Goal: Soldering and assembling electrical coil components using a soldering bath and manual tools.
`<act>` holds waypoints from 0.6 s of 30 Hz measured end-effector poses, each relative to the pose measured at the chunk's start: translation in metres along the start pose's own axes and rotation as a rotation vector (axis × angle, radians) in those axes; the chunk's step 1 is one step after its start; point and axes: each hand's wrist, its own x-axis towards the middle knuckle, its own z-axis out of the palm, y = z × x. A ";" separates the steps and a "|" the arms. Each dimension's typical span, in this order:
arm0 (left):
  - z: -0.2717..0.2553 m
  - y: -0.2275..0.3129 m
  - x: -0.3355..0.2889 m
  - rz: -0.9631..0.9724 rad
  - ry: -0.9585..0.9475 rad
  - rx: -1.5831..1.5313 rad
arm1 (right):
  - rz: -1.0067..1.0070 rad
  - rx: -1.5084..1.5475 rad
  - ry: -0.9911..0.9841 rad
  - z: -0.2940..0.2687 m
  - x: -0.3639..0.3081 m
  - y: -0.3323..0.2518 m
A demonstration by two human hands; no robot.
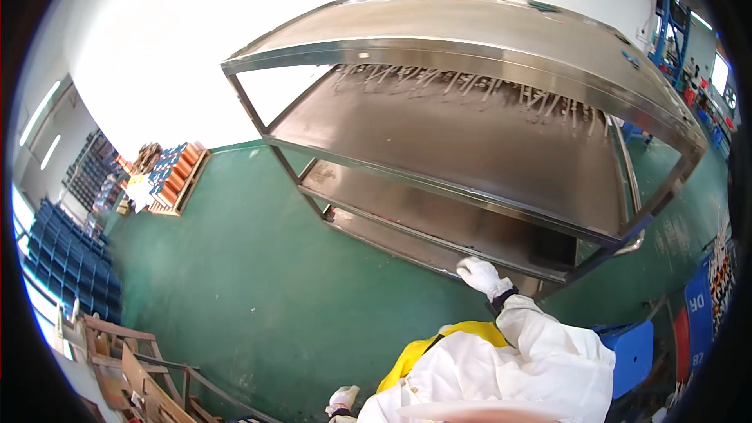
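Note:
My right hand [479, 275], in a white glove, is in front of the lower shelves of a steel rack cart [439, 51]. Its fingers are loosely bent and apart, with nothing visible in them; whether it touches the shelf edge I cannot tell. Low in the picture, my left hand [343, 399], also gloved in white, hangs beside my body above the green floor. Its fingers run together, so their state is unclear. Both white sleeves end in dark cuffs. Rows of thin pale strips [462, 82] hang beneath the cart's top shelf; the middle shelf [439, 145] is broad bare metal.
A pallet [192, 180] of orange and blue goods stands by the white wall. Blue crates [66, 258] are stacked at the left, with a wooden frame [129, 333] below them. At right are a blue bin [630, 356] and a blue-and-red rack [697, 309].

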 end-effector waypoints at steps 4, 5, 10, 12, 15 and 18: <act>0.007 0.005 0.022 0.075 -0.086 -0.162 | -0.346 -0.027 0.388 -0.006 0.071 -0.053; 0.005 0.008 0.025 0.056 -0.087 -0.189 | -0.379 -0.080 0.452 -0.010 0.088 -0.068; -0.055 0.063 0.026 -0.074 -0.083 -0.154 | -0.350 -0.215 0.614 -0.001 0.174 -0.094; -0.061 0.067 0.056 -0.074 -0.069 -0.164 | -0.343 -0.223 0.629 0.017 0.210 -0.100; -0.082 0.071 0.107 -0.064 -0.044 -0.151 | -0.363 -0.400 0.563 0.040 0.251 -0.120; -0.107 0.066 0.153 -0.050 -0.048 -0.103 | -0.281 -0.360 0.486 0.057 0.301 -0.159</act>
